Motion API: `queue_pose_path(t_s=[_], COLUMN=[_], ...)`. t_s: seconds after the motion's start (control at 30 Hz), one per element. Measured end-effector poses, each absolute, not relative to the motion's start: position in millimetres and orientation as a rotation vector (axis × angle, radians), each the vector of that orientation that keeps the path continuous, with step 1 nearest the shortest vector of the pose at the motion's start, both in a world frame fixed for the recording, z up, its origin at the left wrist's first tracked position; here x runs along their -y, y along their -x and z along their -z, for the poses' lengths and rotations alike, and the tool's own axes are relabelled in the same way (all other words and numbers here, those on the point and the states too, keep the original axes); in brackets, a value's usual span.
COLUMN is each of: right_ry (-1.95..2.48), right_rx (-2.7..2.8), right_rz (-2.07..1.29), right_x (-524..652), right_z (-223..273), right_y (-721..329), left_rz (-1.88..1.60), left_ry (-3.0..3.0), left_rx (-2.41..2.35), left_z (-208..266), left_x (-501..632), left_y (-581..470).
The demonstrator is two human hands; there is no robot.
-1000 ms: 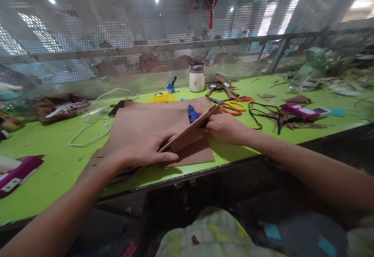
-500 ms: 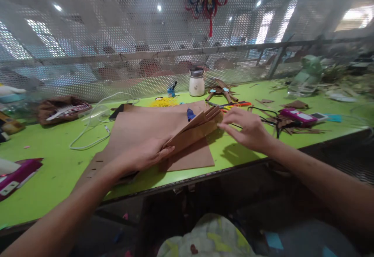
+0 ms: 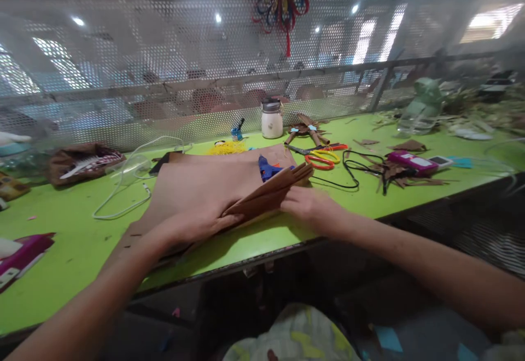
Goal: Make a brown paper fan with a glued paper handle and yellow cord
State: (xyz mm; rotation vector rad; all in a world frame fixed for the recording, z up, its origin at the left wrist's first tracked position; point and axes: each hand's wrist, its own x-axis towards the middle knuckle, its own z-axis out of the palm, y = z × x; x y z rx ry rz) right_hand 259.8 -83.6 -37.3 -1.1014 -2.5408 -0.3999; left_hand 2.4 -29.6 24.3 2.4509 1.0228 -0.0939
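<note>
A folded piece of brown kraft paper (image 3: 266,194), several layers thick, is tilted up near the table's front edge. My left hand (image 3: 200,221) is closed on its left end, with the thumb along the near side. At the right end my right hand (image 3: 314,208) has its bent fingers pressed together against the near, lower edge; the fingertips are partly hidden by the paper. Beneath and behind lies a large flat sheet of brown paper (image 3: 192,180). A blue glue gun (image 3: 266,169) rests just behind the fold, partly covered by it.
Scissors with orange handles (image 3: 320,162) and a black cord (image 3: 348,172) lie right of the paper. Behind stand a white jar (image 3: 271,120) and a small blue bottle (image 3: 237,132). Purple power strips (image 3: 410,162) lie at both sides, a white cable (image 3: 118,208) to the left.
My right hand has moved left and down, from beside the paper's right end onto its near edge. The folded layers are now pressed closer together, and the flap below is out of sight.
</note>
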Motion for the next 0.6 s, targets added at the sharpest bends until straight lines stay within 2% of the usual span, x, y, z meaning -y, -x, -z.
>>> queue_pose_path(t_s=[0.4, 0.6], right_ry=[1.022, 1.143], right_rx=[2.229, 1.881], right_rz=[0.190, 0.163], right_x=[53, 63], right_z=[5, 10], right_y=[-250, -298], left_rz=[0.072, 0.061], left_ry=[-2.553, -2.520], left_rx=[-1.070, -1.039], left_z=[-18, -29], left_x=[31, 32], left_y=[0, 0])
